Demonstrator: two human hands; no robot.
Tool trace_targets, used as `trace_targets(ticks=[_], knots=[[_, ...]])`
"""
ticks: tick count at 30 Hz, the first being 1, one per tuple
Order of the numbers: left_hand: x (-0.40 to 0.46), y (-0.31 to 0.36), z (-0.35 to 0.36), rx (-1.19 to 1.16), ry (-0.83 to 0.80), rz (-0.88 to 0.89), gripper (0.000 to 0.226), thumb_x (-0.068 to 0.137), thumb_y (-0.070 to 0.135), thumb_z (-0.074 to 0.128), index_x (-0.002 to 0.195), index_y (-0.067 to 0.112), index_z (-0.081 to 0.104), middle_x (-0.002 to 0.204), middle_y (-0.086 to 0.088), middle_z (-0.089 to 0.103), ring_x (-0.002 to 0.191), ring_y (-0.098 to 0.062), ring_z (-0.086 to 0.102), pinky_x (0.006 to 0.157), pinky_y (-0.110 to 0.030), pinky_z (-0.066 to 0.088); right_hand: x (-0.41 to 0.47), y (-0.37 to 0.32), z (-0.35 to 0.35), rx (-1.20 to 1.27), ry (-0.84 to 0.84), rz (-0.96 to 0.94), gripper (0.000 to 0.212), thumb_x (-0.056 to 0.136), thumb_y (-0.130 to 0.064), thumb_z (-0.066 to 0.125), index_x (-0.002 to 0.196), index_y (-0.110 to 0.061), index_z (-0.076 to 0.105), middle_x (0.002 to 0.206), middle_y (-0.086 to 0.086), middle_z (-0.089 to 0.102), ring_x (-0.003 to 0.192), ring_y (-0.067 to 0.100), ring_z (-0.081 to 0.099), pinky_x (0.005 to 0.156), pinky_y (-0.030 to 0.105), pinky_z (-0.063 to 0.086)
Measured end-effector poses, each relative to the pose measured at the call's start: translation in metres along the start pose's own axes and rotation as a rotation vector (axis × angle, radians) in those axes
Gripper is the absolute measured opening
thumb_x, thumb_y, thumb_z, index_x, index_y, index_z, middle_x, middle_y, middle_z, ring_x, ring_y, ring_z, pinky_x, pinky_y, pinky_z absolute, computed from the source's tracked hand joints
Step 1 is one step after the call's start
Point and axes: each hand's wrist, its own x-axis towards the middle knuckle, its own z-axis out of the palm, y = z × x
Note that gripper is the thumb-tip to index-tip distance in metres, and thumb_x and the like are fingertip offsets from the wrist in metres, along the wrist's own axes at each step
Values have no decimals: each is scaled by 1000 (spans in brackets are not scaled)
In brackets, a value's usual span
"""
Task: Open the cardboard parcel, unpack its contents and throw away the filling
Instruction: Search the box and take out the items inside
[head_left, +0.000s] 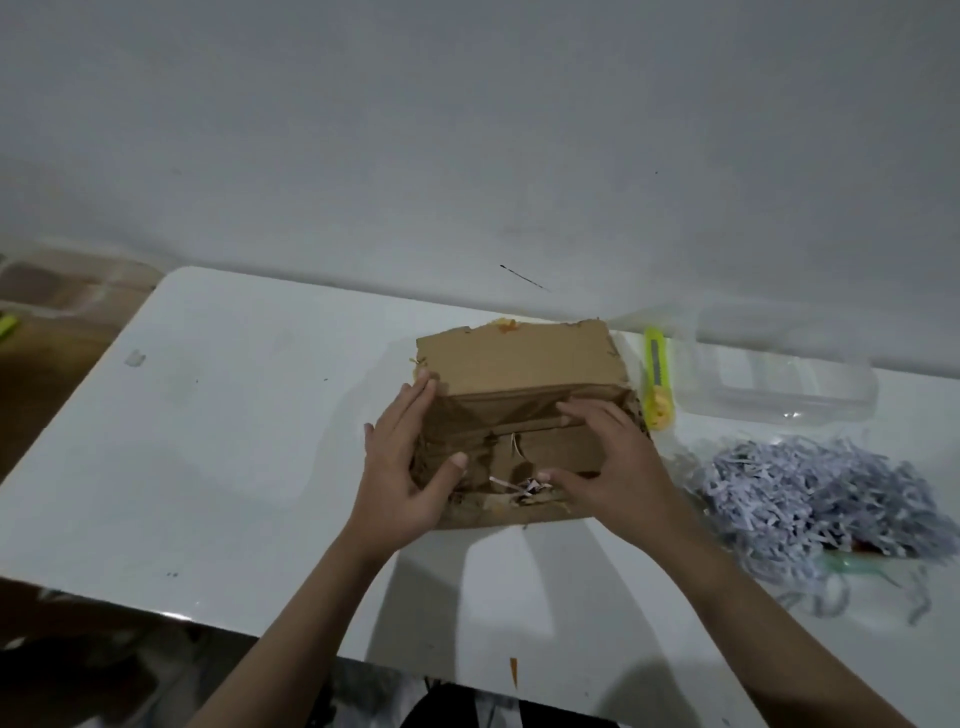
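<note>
A brown cardboard parcel (519, 410) sits on the white surface (218, 441) just right of the frame's centre, its far flap (511, 356) raised toward the wall and its torn top open. The left hand (402, 462) presses flat against the parcel's left side, fingers spread and thumb laid over the near edge, an open grip that clamps nothing. The right hand (608, 462) lies over the parcel's right half, fingers apart and curved onto the inner cardboard, thumb near a few paper strips (524, 486) poking out at the front. To the right of the frame, a heap of pale shredded paper filling (810, 493) lies on the surface, apart from the parcel. A yellow utility knife (657, 379) rests just beside the parcel's right edge, and a clear plastic container (779, 374) stands beyond it.
</note>
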Motion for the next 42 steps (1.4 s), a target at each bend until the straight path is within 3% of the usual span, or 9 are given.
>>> trace_targets(ticks=[5, 10, 14, 17, 20, 27, 32, 39, 42], knots=[[11, 23, 11, -339, 257, -257, 48, 91, 40, 45, 132, 16, 54, 135, 5, 55, 127, -4, 47, 108, -39, 40, 13, 1, -13, -35, -336, -68, 61, 74, -37, 77, 129, -29, 51, 128, -13, 48, 119, 4, 46, 97, 23, 39], [13, 28, 23, -388, 375, -280, 39, 96, 22, 37, 119, 8, 64, 128, 0, 62, 125, -7, 52, 106, -32, 42, 42, -13, -11, -138, -728, -263, 57, 82, -32, 70, 134, -27, 47, 136, -12, 44, 124, 4, 42, 106, 24, 36], [12, 24, 24, -475, 385, -288, 42, 95, 27, 37, 117, 4, 65, 130, -7, 61, 127, -14, 51, 107, -33, 41, 61, -22, 9, -172, -875, -420, 35, 92, -20, 54, 127, -16, 53, 127, -2, 52, 115, 13, 47, 101, 28, 39], [12, 27, 26, -470, 405, -285, 42, 98, 22, 33, 117, 1, 64, 129, -9, 61, 128, -14, 50, 105, -26, 40, 69, -22, 24, -321, -985, -545, 12, 90, -9, 49, 99, -11, 56, 109, 5, 54, 100, 20, 42, 88, 38, 45], [12, 27, 27, -455, 407, -302, 44, 98, 14, 27, 117, -2, 63, 128, -10, 60, 127, -12, 51, 100, -15, 38, 72, -17, 28, -365, -1034, -600, 16, 87, -5, 49, 98, -12, 59, 112, 6, 51, 100, 22, 38, 85, 44, 45], [12, 23, 29, -491, 406, -304, 44, 98, 17, 25, 116, 4, 63, 128, -10, 60, 127, -14, 51, 108, -27, 37, 80, 3, -2, -6, -995, -240, 35, 92, -2, 47, 114, -22, 67, 126, -10, 61, 115, 2, 52, 99, 23, 41], [11, 24, 28, -497, 401, -306, 46, 97, 20, 25, 114, 7, 65, 127, -9, 61, 126, -12, 52, 106, -22, 38, 76, -19, 8, 224, -997, -91, 30, 99, -13, 44, 124, -17, 59, 116, 1, 63, 109, 21, 59, 92, 32, 47], [12, 21, 28, -553, 411, -343, 47, 97, 29, 26, 111, 14, 69, 127, -5, 63, 125, -13, 53, 109, -40, 38, 82, -40, 37, 215, -1210, 340, 48, 101, -36, 33, 141, -10, 37, 152, 7, 31, 142, 21, 23, 105, 34, 31], [12, 25, 27, -524, 412, -348, 51, 97, 27, 23, 112, 8, 68, 125, -5, 63, 123, -8, 54, 107, -28, 40, 81, -32, 28, 191, -1259, 384, 44, 101, -37, 30, 129, -8, 46, 137, 14, 44, 127, 23, 42, 106, 39, 37]])
